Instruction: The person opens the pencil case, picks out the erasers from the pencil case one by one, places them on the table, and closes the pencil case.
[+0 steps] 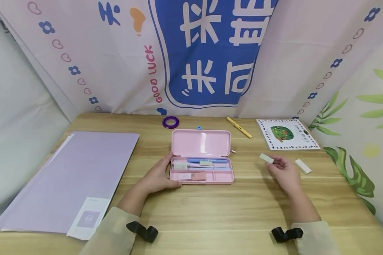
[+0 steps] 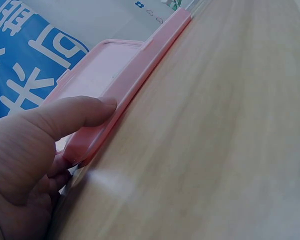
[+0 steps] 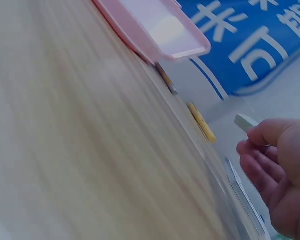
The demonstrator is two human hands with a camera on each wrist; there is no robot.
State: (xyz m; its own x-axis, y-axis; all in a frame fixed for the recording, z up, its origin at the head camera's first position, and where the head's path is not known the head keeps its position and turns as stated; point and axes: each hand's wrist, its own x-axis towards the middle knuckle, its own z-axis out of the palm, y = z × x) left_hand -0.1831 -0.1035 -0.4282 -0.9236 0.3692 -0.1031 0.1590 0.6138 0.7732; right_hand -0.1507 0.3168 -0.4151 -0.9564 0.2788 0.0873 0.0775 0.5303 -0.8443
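Note:
An open pink pencil case (image 1: 223,178) lies on the table with its lid (image 1: 188,143) tipped back. My left hand (image 1: 159,176) grips its left end, thumb (image 2: 82,112) along the front wall and fingers round the side. Inside are a blue pen (image 1: 207,160), small pale erasers (image 1: 180,165) and a pink-and-white piece (image 1: 198,176) in the front compartment. My right hand (image 1: 284,171) pinches a pale green eraser (image 1: 266,158) above the table, right of the case. A white eraser (image 1: 303,166) lies on the wood just beyond that hand.
A purple tape roll (image 1: 170,122) and a yellow pen (image 1: 239,127) lie behind the case. The pencil (image 3: 165,78) pokes out by the lid. A white booklet (image 1: 287,134) sits at back right, a large lilac folder (image 1: 79,173) at left. A printed curtain (image 1: 124,71) hangs behind.

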